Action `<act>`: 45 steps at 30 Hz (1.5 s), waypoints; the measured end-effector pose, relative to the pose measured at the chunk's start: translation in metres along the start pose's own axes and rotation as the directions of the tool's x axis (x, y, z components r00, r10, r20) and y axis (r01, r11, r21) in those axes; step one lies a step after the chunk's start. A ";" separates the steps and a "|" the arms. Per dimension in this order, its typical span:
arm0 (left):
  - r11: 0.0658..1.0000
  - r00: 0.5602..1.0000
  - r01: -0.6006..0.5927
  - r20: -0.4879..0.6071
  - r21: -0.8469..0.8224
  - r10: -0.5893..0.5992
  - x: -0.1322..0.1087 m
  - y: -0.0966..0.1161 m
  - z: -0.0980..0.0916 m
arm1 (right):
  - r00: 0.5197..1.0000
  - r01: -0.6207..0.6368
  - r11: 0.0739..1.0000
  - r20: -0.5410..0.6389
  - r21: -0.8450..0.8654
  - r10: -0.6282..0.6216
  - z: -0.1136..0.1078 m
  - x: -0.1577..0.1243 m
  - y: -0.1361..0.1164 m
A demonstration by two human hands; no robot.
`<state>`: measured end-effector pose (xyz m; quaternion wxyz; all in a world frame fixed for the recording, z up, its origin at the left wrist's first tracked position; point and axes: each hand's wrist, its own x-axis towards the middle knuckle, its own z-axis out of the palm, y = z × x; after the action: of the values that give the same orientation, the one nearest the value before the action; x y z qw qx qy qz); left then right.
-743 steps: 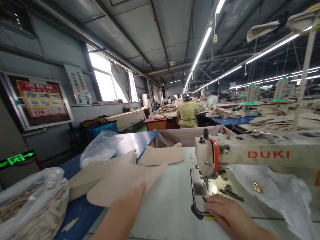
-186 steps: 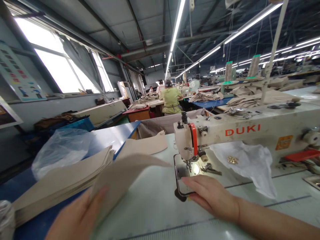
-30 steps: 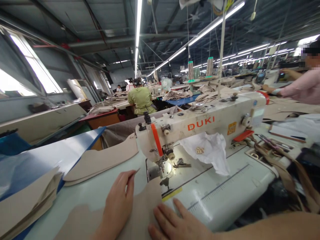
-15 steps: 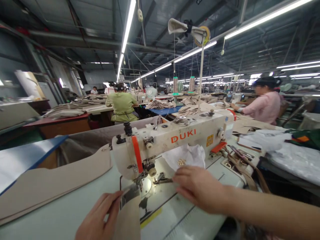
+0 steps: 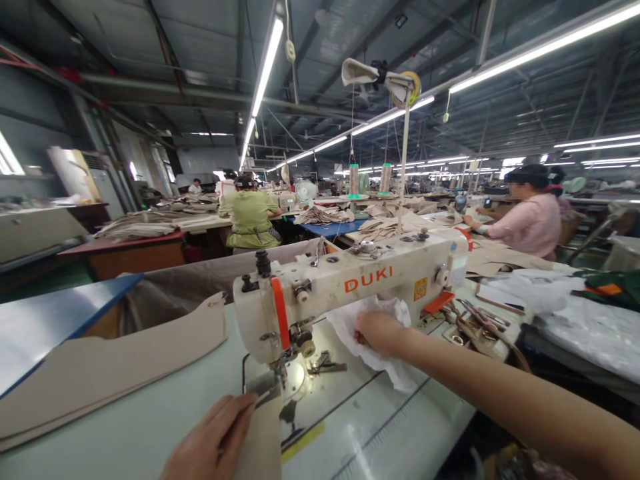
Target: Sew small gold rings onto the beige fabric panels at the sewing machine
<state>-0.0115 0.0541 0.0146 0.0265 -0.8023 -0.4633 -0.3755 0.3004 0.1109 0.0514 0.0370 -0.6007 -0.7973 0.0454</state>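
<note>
My left hand (image 5: 215, 437) is closed on the edge of a beige material piece (image 5: 263, 440), thumb and fingertips together, just in front of the needle area. The piece lies on the bed of a white sewing machine (image 5: 340, 280) marked DUKI. Under the machine's arm, my right hand (image 5: 376, 333) reaches onto a crumpled white cloth (image 5: 345, 323). Its fingers are curled down, and whatever they hold is hidden. Between the hands, a small metal attachment (image 5: 325, 364) sits beside the lit needle plate (image 5: 294, 378).
Large beige cut pieces (image 5: 125, 367) lie at the left of the table. Scissors and straps (image 5: 477, 320) rest at the right of the machine, near white plastic bags (image 5: 590, 327). Thread cones (image 5: 354, 181) stand behind. Two co-workers (image 5: 253, 213) sit farther off among stacked pieces.
My right hand has moved farther onto the white cloth, covering the small gold pieces seen there before. The cloth has shifted and spread towards me. My left hand stays at the beige piece.
</note>
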 end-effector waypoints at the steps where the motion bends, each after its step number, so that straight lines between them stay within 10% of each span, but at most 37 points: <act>1: 1.000 1.000 0.014 0.007 -0.012 -0.014 0.001 0.001 -0.001 | 1.000 -0.007 1.000 -0.023 0.020 0.008 0.000 -0.001 0.000; 10: 0.997 0.998 0.020 -0.056 -0.068 -0.024 0.005 0.002 -0.003 | 0.954 0.004 0.921 -0.278 0.389 0.113 -0.001 -0.005 0.007; 18: 0.991 0.996 0.082 -0.026 -0.107 -0.085 0.002 0.008 -0.004 | 0.963 0.124 0.617 -0.244 0.777 0.113 -0.014 -0.030 -0.017; 20: 0.984 0.992 0.118 -0.021 -0.135 -0.122 0.001 0.012 -0.004 | 0.977 0.137 0.443 -0.194 0.886 0.088 -0.014 -0.042 -0.032; 24: 0.949 0.970 0.244 0.032 -0.198 -0.243 -0.001 0.024 -0.008 | 0.999 -0.042 -0.197 0.039 0.979 -0.018 -0.007 -0.055 -0.062; 26: 0.923 0.952 0.305 0.088 -0.234 -0.292 -0.002 0.031 -0.012 | 0.991 -0.126 -0.314 0.105 0.941 -0.081 -0.001 -0.055 -0.076; 45: 0.769 0.881 0.474 0.239 -0.430 -0.409 -0.013 0.040 0.002 | 0.999 -0.048 -0.192 0.047 0.980 -0.010 0.056 -0.025 -0.140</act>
<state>0.0165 0.0231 0.0169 -0.2909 -0.6748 -0.5329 -0.4195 0.1671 0.0465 0.0124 0.4716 -0.3641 -0.4634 0.6560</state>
